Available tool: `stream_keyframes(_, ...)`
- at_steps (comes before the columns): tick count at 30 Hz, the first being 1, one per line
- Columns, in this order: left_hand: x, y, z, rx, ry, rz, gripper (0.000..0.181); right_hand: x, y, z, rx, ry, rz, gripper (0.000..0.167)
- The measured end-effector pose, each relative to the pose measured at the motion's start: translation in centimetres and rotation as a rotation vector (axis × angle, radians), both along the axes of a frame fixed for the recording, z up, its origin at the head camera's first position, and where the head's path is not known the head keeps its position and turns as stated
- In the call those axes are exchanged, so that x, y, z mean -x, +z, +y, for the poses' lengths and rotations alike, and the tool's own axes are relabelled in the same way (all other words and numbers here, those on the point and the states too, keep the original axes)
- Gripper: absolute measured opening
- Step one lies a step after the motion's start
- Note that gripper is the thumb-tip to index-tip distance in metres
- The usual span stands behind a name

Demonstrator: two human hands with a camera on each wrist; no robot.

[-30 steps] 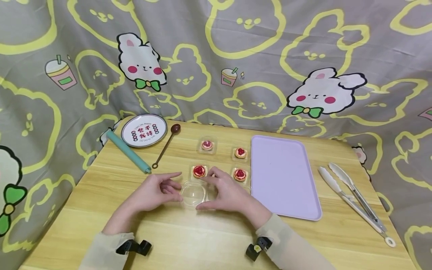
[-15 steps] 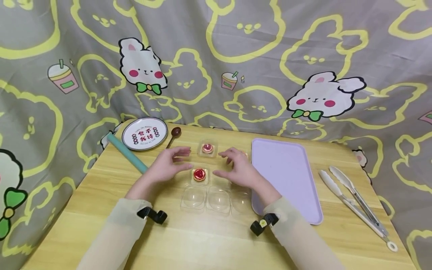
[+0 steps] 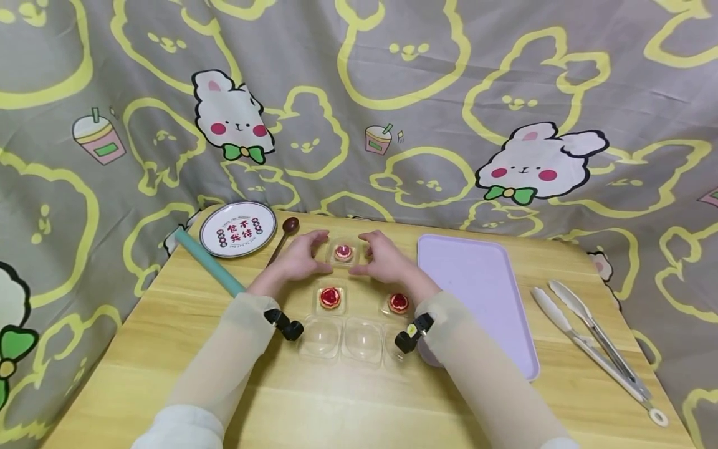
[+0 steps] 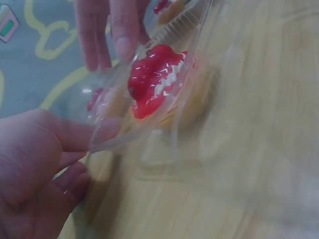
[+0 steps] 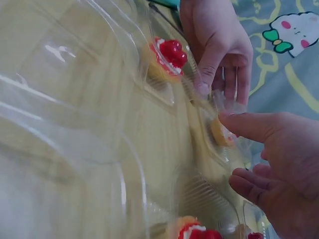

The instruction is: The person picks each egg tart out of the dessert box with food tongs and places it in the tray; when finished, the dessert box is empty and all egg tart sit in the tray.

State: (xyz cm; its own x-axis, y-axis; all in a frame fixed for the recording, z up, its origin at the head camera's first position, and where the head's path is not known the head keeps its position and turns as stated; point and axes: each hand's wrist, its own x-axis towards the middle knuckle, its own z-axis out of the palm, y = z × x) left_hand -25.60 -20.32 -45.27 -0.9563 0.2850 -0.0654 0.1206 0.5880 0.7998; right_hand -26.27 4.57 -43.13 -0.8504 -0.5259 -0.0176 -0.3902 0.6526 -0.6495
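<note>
A small tart (image 3: 343,252) with red topping sits in a clear container at the back of the group in the head view. My left hand (image 3: 301,255) is at its left side and my right hand (image 3: 387,259) at its right, fingers loosely bent; whether they press on the plastic is unclear. In the right wrist view, my right hand (image 5: 286,164) has its thumb over the edge of this container, with my left hand (image 5: 217,50) opposite. Nearer stand two red-topped tarts (image 3: 330,298) (image 3: 398,303) in clear containers.
Clear domed plastic pieces (image 3: 320,337) lie at the front. A lilac tray (image 3: 477,293) and metal tongs (image 3: 594,349) are on the right. To the left are a white plate (image 3: 238,229), a brown spoon (image 3: 290,225) and a teal roll (image 3: 210,262).
Both hands have moved away from the front clear pieces toward the back, coming to either side of the rear container. The right-hand back tart is now hidden behind my right hand.
</note>
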Motion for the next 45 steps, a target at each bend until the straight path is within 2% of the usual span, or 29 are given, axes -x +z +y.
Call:
stream_keyframes(3, 0.5, -0.5, 0.5, 0.045, -0.031, -0.004, 0.093, 0.7, -0.4, -0.5, -0.045, 0.011, 0.001, 0.094)
stream_keyframes(6, 0.9, -1.0, 0.9, 0.049, -0.048, -0.011, 0.093, 1.4, -0.5, -1.0, -0.082, 0.028, -0.010, 0.093)
stream_keyframes(12, 1.3, -1.5, 0.9, 0.019, -0.023, -0.044, 0.083, 2.5, -0.2, -1.6, -0.104, 0.075, -0.075, 0.096)
stream_keyframes(19, 1.4, -1.4, 0.4, -0.046, -0.057, -0.063, 0.072, 3.2, 0.4, -1.6, -0.074, 0.101, -0.148, 0.092)
stream_keyframes(26, 1.3, -1.4, 0.4, -0.099, -0.039, -0.098, 0.071, 3.2, 0.0, -1.6, 0.014, 0.051, -0.141, 0.080)
stream_keyframes(32, 1.4, -1.5, 0.4, -0.117, -0.044, -0.076, 0.072, 3.1, -0.4, -1.4, 0.079, 0.034, -0.132, 0.080)
stream_keyframes(38, 1.5, -1.6, 0.4, -0.107, -0.053, -0.062, 0.072, 2.9, -0.5, -1.4, 0.090, 0.011, -0.096, 0.080)
stream_keyframes(45, 1.4, -1.6, 0.3, -0.101, -0.057, -0.071, 0.069, 2.8, -0.7, -1.4, 0.109, 0.023, -0.088, 0.078)
